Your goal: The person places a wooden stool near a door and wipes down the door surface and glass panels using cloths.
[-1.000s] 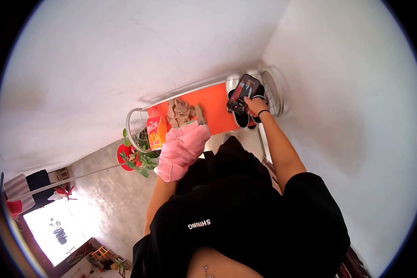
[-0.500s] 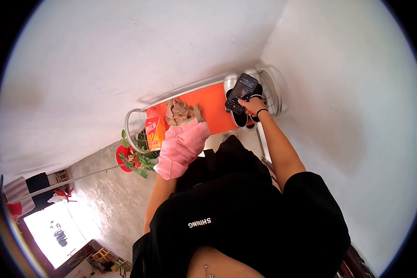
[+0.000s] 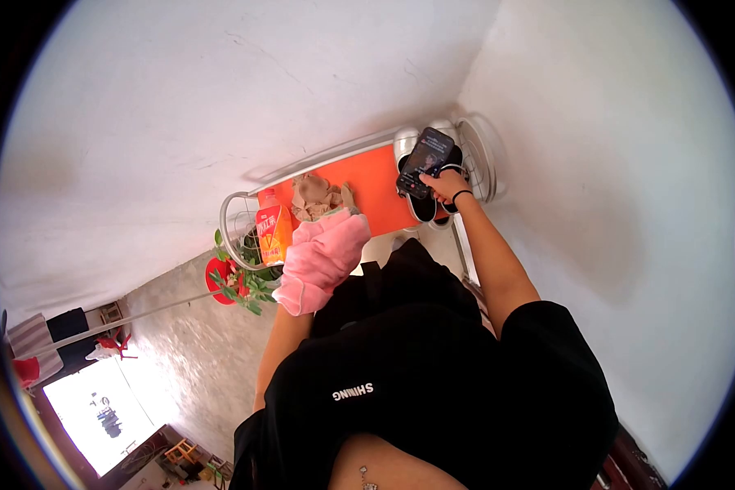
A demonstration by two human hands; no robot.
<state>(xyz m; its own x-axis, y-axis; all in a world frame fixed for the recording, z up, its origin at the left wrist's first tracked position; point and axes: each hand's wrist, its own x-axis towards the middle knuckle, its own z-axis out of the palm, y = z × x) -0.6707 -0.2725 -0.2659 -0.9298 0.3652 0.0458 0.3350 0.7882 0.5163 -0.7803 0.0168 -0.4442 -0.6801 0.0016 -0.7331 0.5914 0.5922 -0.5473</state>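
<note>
A pink cloth [image 3: 322, 255] covers my left hand, so its fingers are hidden and only the wrist and forearm show below. Crumpled light-brown fabric [image 3: 314, 198] lies on the orange shelf top [image 3: 376, 184], just beyond the cloth. To the left of the cloth stands an orange drink bottle [image 3: 273, 233] with a red label. My right hand [image 3: 445, 186], with a dark band at the wrist, is closed round a black phone [image 3: 427, 159]. The phone's screen is lit and faces up. Beneath it are black-and-white shoes [image 3: 419, 210] at the shelf's right end.
The shelf has curved metal end rails [image 3: 227, 220] and stands against white walls. A leafy plant [image 3: 253, 290] in a red pot [image 3: 218, 273] is beside its left end. At lower left are hanging clothes [image 3: 37, 347], a bright doorway [image 3: 98, 416] and wooden stools [image 3: 181, 452].
The folds of the brown fabric have shifted, and its upper part now looks rounder. The pink cloth and the phone have hardly moved.
</note>
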